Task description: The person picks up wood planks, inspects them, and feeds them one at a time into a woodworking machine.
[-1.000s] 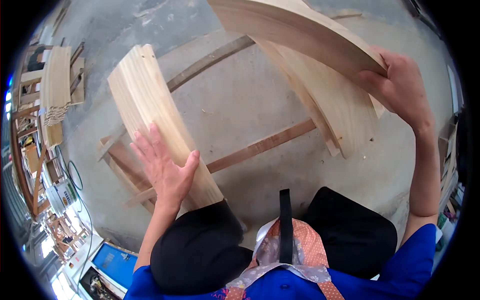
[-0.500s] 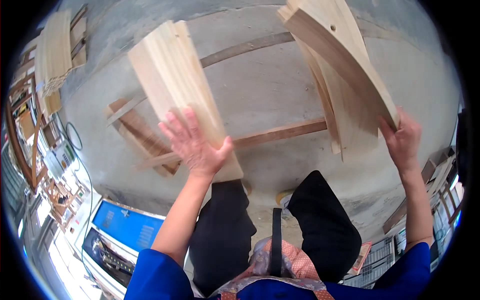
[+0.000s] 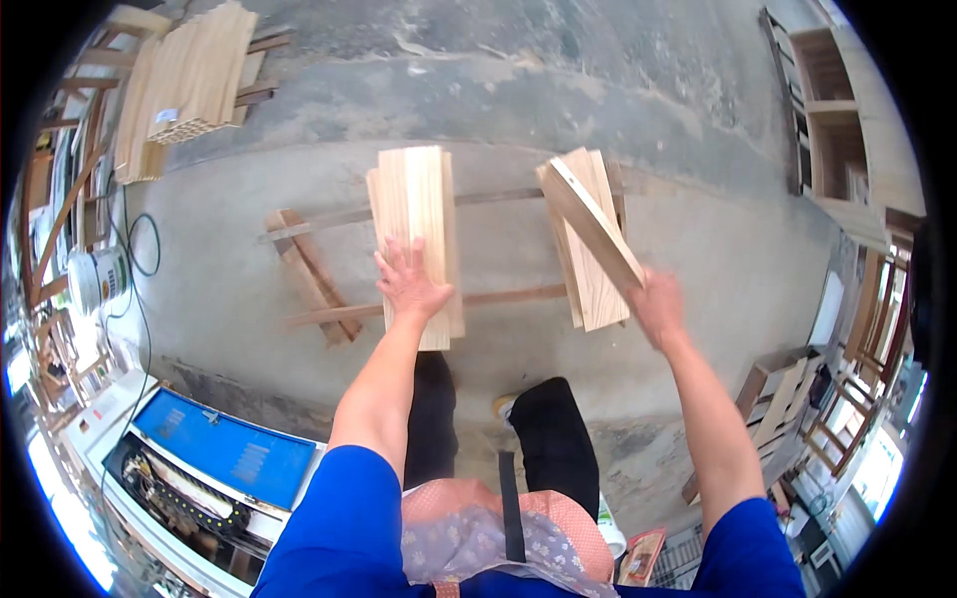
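The left hand (image 3: pixel 411 289) lies palm down near the close end of the left pile (image 3: pixel 409 204) of pale boards, its fingers spread and its thumb out to the right, resting on the wood without gripping it. The right hand (image 3: pixel 658 307) is wrapped around the near end of a single board (image 3: pixel 601 227), held on a slant over the right pile (image 3: pixel 600 289), with its far end above that pile's far end; whether it touches the wood underneath cannot be told. Both piles lie across two long wooden rails, the far rail (image 3: pixel 493 196) and the near rail (image 3: pixel 513 296), which run on between them. As far as sorting goes, the left pile looks made up, several boards lying lengthwise with their edges a little out of line, and the right pile has some boards laid down, though how many is hidden. The board in the right hand is the one not yet laid flat. To the left of the piles, a wooden support (image 3: pixel 311 274) sits at the rails' end. Farther off stand a larger stack of boards (image 3: pixel 204 75), a white bucket (image 3: pixel 98 279) and a machine with a blue cover (image 3: pixel 224 439).
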Available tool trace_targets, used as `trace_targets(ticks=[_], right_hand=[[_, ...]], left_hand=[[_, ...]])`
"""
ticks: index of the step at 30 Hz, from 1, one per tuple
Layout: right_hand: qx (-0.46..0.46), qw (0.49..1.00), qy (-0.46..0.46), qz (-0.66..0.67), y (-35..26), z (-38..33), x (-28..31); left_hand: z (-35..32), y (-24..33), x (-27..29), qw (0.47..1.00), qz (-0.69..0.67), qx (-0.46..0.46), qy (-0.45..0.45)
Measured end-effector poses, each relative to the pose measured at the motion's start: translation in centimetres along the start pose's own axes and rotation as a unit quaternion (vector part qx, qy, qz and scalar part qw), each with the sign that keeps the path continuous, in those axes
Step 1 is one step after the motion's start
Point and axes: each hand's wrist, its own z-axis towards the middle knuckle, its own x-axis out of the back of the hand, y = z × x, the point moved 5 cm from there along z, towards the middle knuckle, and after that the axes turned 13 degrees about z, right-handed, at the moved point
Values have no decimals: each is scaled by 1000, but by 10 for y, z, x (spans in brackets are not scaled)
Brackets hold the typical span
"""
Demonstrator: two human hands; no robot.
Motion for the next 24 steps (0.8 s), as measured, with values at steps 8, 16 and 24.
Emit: trace_targets(ticks=[8,16,24], right_hand=[[-296,951,-88,-1,68,-272,60],[-239,945,-217,-39,115,-447,118],[-78,965,-242,-62,-9,-284,106]], left_hand=[[-116,-102,117,494,-782,53,-377],[-321,-248,198,398,-789,155,-442],[-407,-241,312,312,-916,63,-243]])
